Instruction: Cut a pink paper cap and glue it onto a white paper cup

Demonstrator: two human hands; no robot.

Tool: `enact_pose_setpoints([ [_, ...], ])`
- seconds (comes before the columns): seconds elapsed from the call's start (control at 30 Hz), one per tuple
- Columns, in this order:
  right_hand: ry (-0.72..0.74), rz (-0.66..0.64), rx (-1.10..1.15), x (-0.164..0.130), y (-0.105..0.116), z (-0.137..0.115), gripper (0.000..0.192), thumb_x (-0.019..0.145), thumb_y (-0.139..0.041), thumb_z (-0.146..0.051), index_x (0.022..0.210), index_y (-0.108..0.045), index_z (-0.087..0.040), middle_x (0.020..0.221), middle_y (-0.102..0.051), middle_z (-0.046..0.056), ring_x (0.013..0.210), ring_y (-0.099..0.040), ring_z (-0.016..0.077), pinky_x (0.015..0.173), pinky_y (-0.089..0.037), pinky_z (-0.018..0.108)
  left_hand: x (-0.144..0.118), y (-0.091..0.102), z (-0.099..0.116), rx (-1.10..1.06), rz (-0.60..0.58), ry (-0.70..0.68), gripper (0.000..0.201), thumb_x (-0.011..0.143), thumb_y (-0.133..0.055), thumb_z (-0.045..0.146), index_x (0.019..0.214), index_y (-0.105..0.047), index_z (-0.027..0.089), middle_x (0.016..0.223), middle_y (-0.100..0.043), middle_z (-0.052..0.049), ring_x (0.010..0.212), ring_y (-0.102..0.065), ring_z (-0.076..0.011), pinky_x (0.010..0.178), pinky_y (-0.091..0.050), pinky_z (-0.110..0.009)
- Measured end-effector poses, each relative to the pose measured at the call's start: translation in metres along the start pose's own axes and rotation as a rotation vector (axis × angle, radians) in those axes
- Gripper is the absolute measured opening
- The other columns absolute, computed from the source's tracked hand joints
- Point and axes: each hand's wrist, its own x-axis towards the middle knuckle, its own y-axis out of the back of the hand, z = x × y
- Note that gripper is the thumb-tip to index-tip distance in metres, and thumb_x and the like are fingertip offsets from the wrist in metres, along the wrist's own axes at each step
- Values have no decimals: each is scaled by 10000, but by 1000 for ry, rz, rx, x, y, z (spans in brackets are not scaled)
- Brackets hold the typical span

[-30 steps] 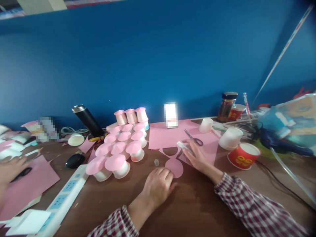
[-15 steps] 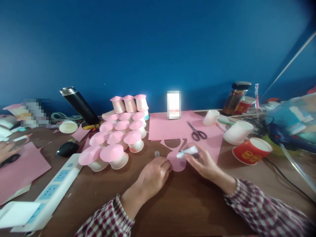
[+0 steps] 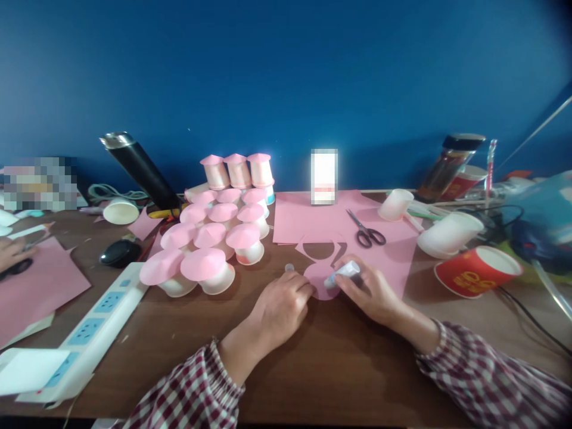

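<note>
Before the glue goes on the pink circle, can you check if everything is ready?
1. Glue tube held in right hand: ok.
2. Tube tip down at pink circle: ok.
3. Left hand fingers at the circle's edge: ok.
4. Cap off the tube: cannot tell; a small cap lies beside the circle.
5. Scissors apart from both hands: ok.
6. Pink-topped cups away from the hands: ok.

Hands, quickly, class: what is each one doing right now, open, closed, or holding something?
Left hand: curled, fingertips pressing the edge of the pink paper circle; grips nothing.
Right hand: closed around a small white glue tube, tip on the circle.
</note>
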Motion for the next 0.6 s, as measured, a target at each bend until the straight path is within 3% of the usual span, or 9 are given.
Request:
enact_pose_setpoints([
  [0.23, 72, -33, -130, 1, -5, 1, 110, 856, -492, -298, 869, -487, -190, 679, -553, -16, 581, -497, 128, 556, -406, 237, 0, -2, 0, 2, -9, 20, 248, 791, -465, 68, 956, -623, 162, 961, -617, -53, 931, -543, -204, 818, -483, -338],
  [0.6, 105, -104, -194, 1, -10, 3, 85, 837, -511, -270, 796, -503, -195, 692, -593, -7, 605, -527, 135, 579, -407, 243, 0, 0, 1, 24, -24, 25, 204, 816, -467, 105, 926, -628, 165, 891, -612, -56, 892, -553, -200, 800, -485, -340],
])
